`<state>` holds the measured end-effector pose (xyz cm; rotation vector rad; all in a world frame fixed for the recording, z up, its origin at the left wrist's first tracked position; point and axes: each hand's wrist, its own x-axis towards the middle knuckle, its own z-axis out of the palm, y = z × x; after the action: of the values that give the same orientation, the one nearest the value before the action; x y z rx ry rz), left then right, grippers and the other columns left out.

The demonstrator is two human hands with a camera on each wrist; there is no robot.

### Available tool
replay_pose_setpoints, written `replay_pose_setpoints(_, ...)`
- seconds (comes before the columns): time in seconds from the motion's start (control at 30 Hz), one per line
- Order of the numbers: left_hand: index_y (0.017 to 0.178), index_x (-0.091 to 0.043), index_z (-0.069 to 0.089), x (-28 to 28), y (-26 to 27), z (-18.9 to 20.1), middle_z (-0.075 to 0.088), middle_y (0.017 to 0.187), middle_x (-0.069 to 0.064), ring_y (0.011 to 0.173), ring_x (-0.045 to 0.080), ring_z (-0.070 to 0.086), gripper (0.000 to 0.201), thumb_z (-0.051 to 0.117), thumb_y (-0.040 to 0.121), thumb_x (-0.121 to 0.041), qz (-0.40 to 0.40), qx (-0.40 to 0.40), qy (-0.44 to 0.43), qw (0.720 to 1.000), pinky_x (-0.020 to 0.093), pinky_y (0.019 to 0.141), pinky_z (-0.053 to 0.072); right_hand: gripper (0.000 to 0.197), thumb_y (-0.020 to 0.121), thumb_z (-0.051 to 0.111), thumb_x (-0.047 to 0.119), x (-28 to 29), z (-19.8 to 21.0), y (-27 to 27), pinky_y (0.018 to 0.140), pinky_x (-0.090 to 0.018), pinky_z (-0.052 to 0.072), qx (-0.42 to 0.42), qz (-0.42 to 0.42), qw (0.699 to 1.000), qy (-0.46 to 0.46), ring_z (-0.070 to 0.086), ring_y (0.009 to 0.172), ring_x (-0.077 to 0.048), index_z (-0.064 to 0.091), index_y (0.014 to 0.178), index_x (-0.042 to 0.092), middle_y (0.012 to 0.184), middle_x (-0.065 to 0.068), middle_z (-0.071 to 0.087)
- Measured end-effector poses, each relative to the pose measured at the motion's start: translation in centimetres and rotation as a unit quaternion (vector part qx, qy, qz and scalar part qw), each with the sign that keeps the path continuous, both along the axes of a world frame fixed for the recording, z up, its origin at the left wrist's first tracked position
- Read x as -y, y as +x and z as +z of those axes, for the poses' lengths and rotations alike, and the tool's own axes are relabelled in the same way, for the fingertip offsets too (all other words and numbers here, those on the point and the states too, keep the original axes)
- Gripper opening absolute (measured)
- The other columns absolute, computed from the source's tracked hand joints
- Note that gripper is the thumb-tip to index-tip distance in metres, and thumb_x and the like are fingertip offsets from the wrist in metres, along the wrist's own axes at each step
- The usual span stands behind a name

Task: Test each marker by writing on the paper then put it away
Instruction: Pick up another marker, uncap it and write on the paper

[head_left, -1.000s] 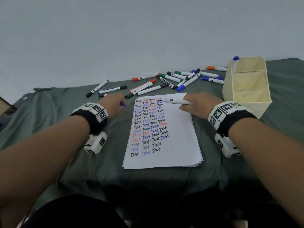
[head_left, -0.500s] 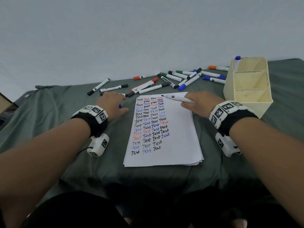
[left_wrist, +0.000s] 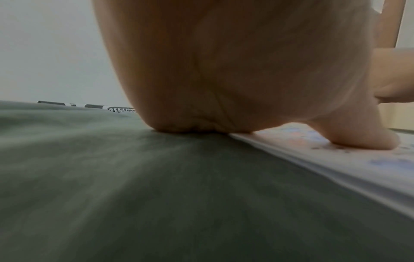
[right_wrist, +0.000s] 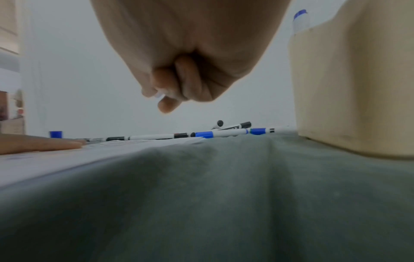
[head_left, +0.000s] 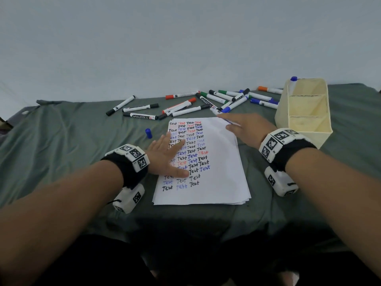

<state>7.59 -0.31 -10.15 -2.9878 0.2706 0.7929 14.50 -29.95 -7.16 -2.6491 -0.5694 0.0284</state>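
The paper stack (head_left: 218, 172) lies on the green cloth, its top sheet covered with rows of "Test". My left hand (head_left: 171, 155) rests flat on the sheet's left side with fingers straight and spread; the left wrist view shows the thumb (left_wrist: 363, 138) pressing the paper (left_wrist: 336, 159). My right hand (head_left: 243, 126) hovers over the paper's top right corner, fingers curled round an uncapped blue marker (right_wrist: 159, 95), mostly hidden. Its blue cap (head_left: 148, 133) stands loose on the cloth left of the paper. One blue marker (head_left: 293, 79) stands in the cream organizer (head_left: 282, 112).
Several capped markers (head_left: 226, 98) in black, red, green, blue and orange lie scattered on the cloth behind the paper. The organizer stands right of the paper, close to my right wrist. The cloth-covered table's front edge (head_left: 185, 219) runs just below the paper.
My left hand has let go of the blue cap and moved right onto the paper, fingers flat. The right hand has turned the marker, which earlier pointed left, under its fingers.
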Motion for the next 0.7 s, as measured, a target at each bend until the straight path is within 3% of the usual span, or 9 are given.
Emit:
replay_pose_setpoints(0.07,0.149,-0.045,-0.025,-0.1,0.0,-0.1,-0.039,0.157,0.008,0.146,0.027,-0.031,0.13,0.03,0.048,-0.106,0.001,-0.003,-0.006,1.0,0.046,0.118,-0.013,0.039,0.1,0.059,0.034,-0.1,0.4,-0.4,0.078,-0.025,0.043,0.021,-0.004,0.998,0.065,0.063,0.086,-0.004,0.057,0.135,0.051,0.117,0.008,0.069)
replay_pose_setpoints(0.1,0.148,-0.045,-0.026,-0.1,0.0,-0.1,-0.039,0.156,0.008,0.146,0.027,-0.032,0.131,0.03,0.046,-0.107,0.002,-0.006,-0.009,1.0,0.046,0.118,-0.013,0.042,0.097,0.065,0.029,-0.1,0.6,-0.7,0.076,-0.023,0.042,0.019,0.002,0.996,0.088,0.06,0.079,0.004,0.059,0.133,0.051,0.107,0.016,0.068)
replay_pose_setpoints(0.2,0.147,-0.047,-0.026,0.0,0.1,-0.2,-0.039,0.156,0.007,0.146,0.025,-0.032,0.135,0.028,0.04,-0.11,0.008,-0.008,-0.015,1.0,0.045,0.117,-0.014,0.054,0.091,0.07,0.014,-0.1,0.6,-1.8,0.068,-0.02,0.051,-0.039,0.028,0.972,0.231,0.066,0.07,-0.002,0.06,0.133,0.045,0.088,0.014,0.071)
replay_pose_setpoints(0.27,0.148,-0.048,-0.025,0.0,0.1,-0.3,-0.038,0.157,0.007,0.147,0.026,-0.031,0.135,0.027,0.039,-0.11,0.009,-0.006,-0.013,1.0,0.046,0.118,-0.013,0.04,0.096,0.066,0.011,-0.3,0.5,-2.9,0.062,-0.022,0.053,-0.091,0.027,0.912,0.4,0.069,0.067,-0.014,0.067,0.127,0.035,0.084,0.005,0.073)
replay_pose_setpoints(0.37,0.148,-0.048,-0.024,0.0,0.1,-0.2,-0.037,0.158,0.008,0.147,0.027,-0.029,0.134,0.028,0.04,-0.11,0.009,-0.004,-0.012,1.0,0.047,0.119,-0.012,0.018,0.102,0.06,0.025,-1.0,0.1,-4.6,0.057,-0.024,0.047,-0.207,-0.016,0.797,0.567,0.059,0.06,-0.016,0.072,0.115,0.024,0.078,-0.002,0.066)
replay_pose_setpoints(0.47,0.148,-0.049,-0.023,0.0,0.1,-0.2,-0.037,0.158,0.009,0.147,0.027,-0.029,0.134,0.028,0.04,-0.11,0.009,-0.003,-0.015,1.0,0.05,0.12,-0.012,0.025,0.101,0.057,0.037,-2.0,-0.6,-5.6,0.062,-0.025,0.052,-0.298,-0.051,0.745,0.594,0.057,0.064,-0.016,0.071,0.103,0.017,0.079,-0.002,0.06)
replay_pose_setpoints(0.57,0.147,-0.05,-0.023,-0.1,0.1,-0.3,-0.037,0.158,0.01,0.147,0.028,-0.03,0.132,0.03,0.042,-0.109,0.009,0.001,-0.021,1.0,0.051,0.12,-0.012,0.023,0.101,0.058,0.031,-3.0,-1.5,-6.3,0.067,-0.027,0.06,-0.348,-0.07,0.707,0.612,0.067,0.068,-0.019,0.064,0.1,0.008,0.087,-0.01,0.068)
replay_pose_setpoints(0.63,0.146,-0.051,-0.024,-0.1,0.1,-0.3,-0.037,0.158,0.01,0.147,0.028,-0.03,0.132,0.029,0.042,-0.11,0.011,0.001,-0.02,1.0,0.051,0.12,-0.011,0.011,0.097,0.064,0.016,-3.3,-2.2,-6.6,0.067,-0.027,0.06,-0.363,-0.061,0.708,0.603,0.07,0.07,-0.019,0.061,0.101,0.007,0.094,-0.014,0.07)
replay_pose_setpoints(0.7,0.146,-0.051,-0.024,-0.1,0.1,-0.3,-0.035,0.158,0.01,0.147,0.028,-0.029,0.132,0.029,0.041,-0.11,0.01,0.004,-0.016,1.0,0.052,0.12,-0.01,0.01,0.09,0.07,0.002,-3.2,-2.7,-6.6,0.064,-0.026,0.059,-0.362,-0.045,0.73,0.578,0.069,0.067,-0.018,0.062,0.093,0.008,0.09,-0.015,0.071)
